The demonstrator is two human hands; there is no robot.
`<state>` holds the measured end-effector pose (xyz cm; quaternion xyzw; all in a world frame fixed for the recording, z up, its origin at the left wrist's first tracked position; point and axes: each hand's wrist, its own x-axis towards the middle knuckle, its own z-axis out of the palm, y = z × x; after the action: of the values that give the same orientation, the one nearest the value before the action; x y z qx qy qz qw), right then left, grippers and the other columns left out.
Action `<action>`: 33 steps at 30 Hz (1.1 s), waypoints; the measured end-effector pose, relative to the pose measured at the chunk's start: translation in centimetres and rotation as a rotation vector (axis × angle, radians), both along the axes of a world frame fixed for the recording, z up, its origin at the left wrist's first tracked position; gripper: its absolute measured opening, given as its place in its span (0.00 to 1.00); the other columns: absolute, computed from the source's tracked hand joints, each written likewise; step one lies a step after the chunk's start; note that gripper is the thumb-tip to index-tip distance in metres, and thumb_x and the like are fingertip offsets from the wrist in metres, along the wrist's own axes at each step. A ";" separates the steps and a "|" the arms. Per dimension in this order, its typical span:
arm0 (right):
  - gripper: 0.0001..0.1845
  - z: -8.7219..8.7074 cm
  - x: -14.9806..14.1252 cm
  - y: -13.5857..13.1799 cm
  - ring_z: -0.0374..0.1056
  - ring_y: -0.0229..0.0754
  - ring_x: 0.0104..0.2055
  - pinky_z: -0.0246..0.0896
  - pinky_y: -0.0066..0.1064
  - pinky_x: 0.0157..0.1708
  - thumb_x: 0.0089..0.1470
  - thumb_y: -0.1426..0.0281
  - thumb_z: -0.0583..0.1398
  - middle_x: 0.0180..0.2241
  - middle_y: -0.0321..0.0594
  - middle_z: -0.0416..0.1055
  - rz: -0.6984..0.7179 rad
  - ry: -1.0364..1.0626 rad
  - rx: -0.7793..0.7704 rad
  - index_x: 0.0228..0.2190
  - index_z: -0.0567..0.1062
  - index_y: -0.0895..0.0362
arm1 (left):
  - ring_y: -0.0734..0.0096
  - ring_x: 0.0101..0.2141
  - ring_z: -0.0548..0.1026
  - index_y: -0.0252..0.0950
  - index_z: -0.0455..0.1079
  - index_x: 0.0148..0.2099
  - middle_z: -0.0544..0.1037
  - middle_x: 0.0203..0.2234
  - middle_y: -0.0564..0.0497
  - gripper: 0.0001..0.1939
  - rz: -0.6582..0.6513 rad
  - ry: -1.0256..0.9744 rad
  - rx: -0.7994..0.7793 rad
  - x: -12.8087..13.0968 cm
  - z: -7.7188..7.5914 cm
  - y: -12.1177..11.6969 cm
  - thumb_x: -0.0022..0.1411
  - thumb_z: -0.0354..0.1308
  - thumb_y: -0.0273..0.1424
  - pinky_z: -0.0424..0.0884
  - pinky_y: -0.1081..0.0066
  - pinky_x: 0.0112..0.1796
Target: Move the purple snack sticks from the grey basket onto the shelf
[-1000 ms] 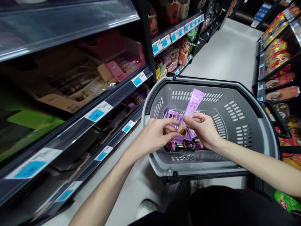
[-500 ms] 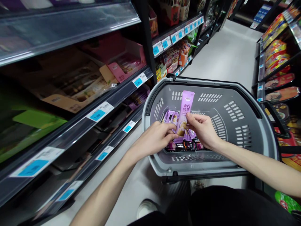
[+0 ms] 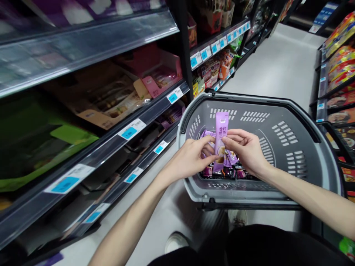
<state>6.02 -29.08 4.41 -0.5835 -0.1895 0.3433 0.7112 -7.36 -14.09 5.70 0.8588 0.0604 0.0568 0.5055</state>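
A purple milk tea sachet (image 3: pixel 221 127), long and narrow, stands upright above the grey shopping basket (image 3: pixel 277 111). My right hand (image 3: pixel 246 149) pinches its right edge between thumb and fingers. At its lower left, my left hand (image 3: pixel 194 153) has the thumb across the front and the fingers at the edge, gripping it. Beneath, more purple sachets (image 3: pixel 232 158) lie in the basket's left part, partly covered by both hands. Dark packets (image 3: pixel 230 173) with purple patches lie along the basket's near side.
Left of the basket runs a shelf unit with price tags (image 3: pixel 131 128); it holds an open tan box (image 3: pixel 97 116) and a pink box (image 3: pixel 154 85) of sachets. Bagged snacks (image 3: pixel 342 62) hang over the right side. Grey floor (image 3: pixel 273 66) stretches ahead between the shelves.
The view has shifted, so basket and shelves sit further right. My left thumb has moved onto the sachet's front, its fingers spread wider. My right hand keeps its pinch.
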 end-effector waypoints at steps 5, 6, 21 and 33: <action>0.18 0.6 0.6 0.0 0.75 0.37 0.34 0.75 0.29 0.35 0.40 0.66 0.78 0.33 0.35 0.81 -0.033 0.002 -0.007 0.34 0.82 0.53 | 0.72 0.33 0.79 0.36 0.71 0.50 0.81 0.33 0.53 0.11 0.095 -0.152 0.069 0.0 -0.5 -0.1 0.64 0.61 0.29 0.74 0.72 0.37; 0.19 0.7 0.7 0.0 0.75 0.37 0.34 0.74 0.29 0.34 0.39 0.66 0.78 0.35 0.36 0.81 -0.025 -0.010 -0.011 0.35 0.82 0.53 | 0.72 0.34 0.79 0.37 0.71 0.51 0.81 0.36 0.51 0.12 0.107 -0.178 0.081 0.0 -0.6 -0.1 0.66 0.60 0.29 0.74 0.72 0.38; 0.16 1.6 0.5 -0.5 0.75 0.39 0.28 0.72 0.29 0.30 0.45 0.60 0.75 0.28 0.38 0.80 0.189 -0.020 -0.146 0.34 0.81 0.54 | 0.76 0.26 0.78 0.38 0.75 0.42 0.78 0.32 0.53 0.15 0.641 -0.573 -0.666 -3.2 -2.2 2.2 0.60 0.69 0.42 0.73 0.76 0.28; 0.14 1.4 1.3 -0.6 0.74 0.39 0.32 0.69 0.30 0.32 0.48 0.59 0.73 0.31 0.40 0.79 0.196 0.038 -0.247 0.34 0.82 0.54 | 0.72 0.30 0.77 0.32 0.78 0.43 0.80 0.34 0.46 0.18 0.937 -0.165 -0.936 -15.8 -9.9 5.0 0.45 0.66 0.24 0.71 0.77 0.29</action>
<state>7.36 -29.67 5.85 -0.6387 -0.1883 0.4428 0.6004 -23.19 -9.12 -4.24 0.4245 0.4067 0.3036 0.7498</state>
